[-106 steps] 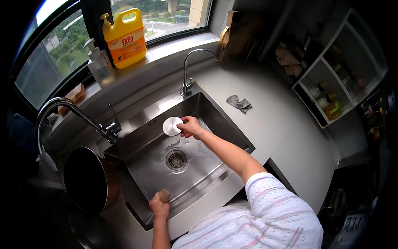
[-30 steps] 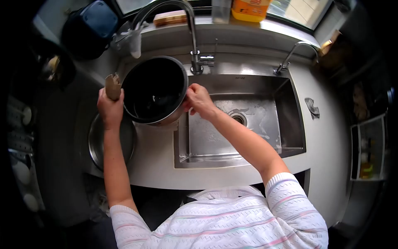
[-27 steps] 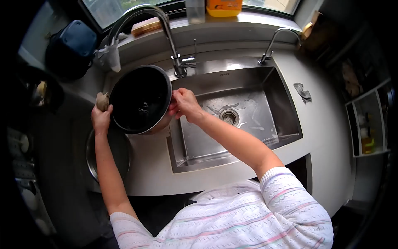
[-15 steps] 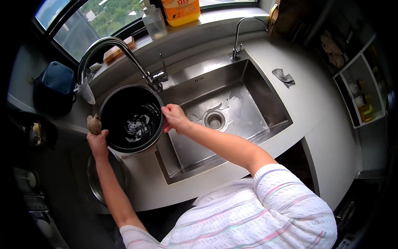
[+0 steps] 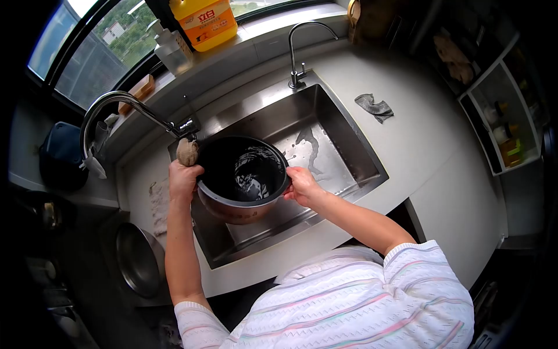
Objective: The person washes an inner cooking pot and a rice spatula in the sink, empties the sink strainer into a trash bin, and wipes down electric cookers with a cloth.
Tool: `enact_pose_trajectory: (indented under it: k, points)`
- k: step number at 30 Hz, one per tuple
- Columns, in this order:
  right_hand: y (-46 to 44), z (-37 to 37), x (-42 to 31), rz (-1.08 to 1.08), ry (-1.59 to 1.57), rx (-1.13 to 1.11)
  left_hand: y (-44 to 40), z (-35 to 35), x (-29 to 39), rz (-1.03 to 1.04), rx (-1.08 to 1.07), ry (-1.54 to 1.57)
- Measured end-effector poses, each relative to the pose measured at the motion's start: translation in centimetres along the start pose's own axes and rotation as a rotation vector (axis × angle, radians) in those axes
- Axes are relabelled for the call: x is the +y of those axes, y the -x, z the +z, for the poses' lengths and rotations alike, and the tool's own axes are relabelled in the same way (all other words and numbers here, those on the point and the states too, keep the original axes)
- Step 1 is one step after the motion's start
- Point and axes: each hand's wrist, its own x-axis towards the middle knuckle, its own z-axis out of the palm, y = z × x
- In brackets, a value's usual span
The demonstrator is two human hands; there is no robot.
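Note:
A dark-lined round pot point(image 5: 238, 212) with water moving inside is held over the left part of the steel sink point(image 5: 349, 145). My left hand point(image 5: 183, 179) grips the pot's left rim, and a brownish lump point(image 5: 187, 152), perhaps a scrubber or cloth, is held in the same hand. On the opposite side, my right hand point(image 5: 302, 186) pinches the pot's right rim. The large curved faucet point(image 5: 131, 100) stands at the sink's back left, its lever base just behind the pot. The drain is hidden by the pot.
A steel basin point(image 5: 138, 259) sits left on the counter, near a wet patch. A smaller faucet point(image 5: 293, 58) rises behind the sink. The grey cloth point(image 5: 375, 107) lies right. Yellow jug point(image 5: 204, 23) and pump bottle point(image 5: 172, 51) stand on the sill.
Both hands have carried the pot rightward from the counter beside the sink to over the sink. Earlier, my right hand held a white disc, now out of sight. The camera view has turned.

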Motion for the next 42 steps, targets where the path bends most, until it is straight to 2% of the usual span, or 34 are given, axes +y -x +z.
enact_pose_trajectory:
  k: [3,9,19,24,30,33,42]
  points:
    - [-0.3,-3.6,-1.7,-0.005,-0.023,0.059,-1.4,4.8,0.2,0.048,-0.042,-0.065]
    - [-2.8,-8.2,-4.5,-0.017,-0.099,0.117,-4.4,10.5,1.7,-0.036,-0.085,-0.034]
    - [-2.4,-9.9,-2.6,0.097,-0.163,0.102,-4.0,12.5,2.1,-0.072,-0.101,-0.114]
    - [-1.7,-9.7,-0.5,0.19,-0.202,0.106,-3.4,12.8,2.2,-0.094,-0.13,-0.287]
    - [-1.3,-10.2,1.4,0.208,-0.255,0.154,-2.2,14.1,4.3,0.09,-0.165,-0.518]
    - [-0.8,-10.4,1.6,0.193,-0.266,0.186,-1.8,15.0,4.8,0.26,-0.157,-0.576]
    - [-0.4,-10.5,1.5,0.162,-0.283,0.192,-0.7,16.1,6.5,0.374,-0.184,-0.668]
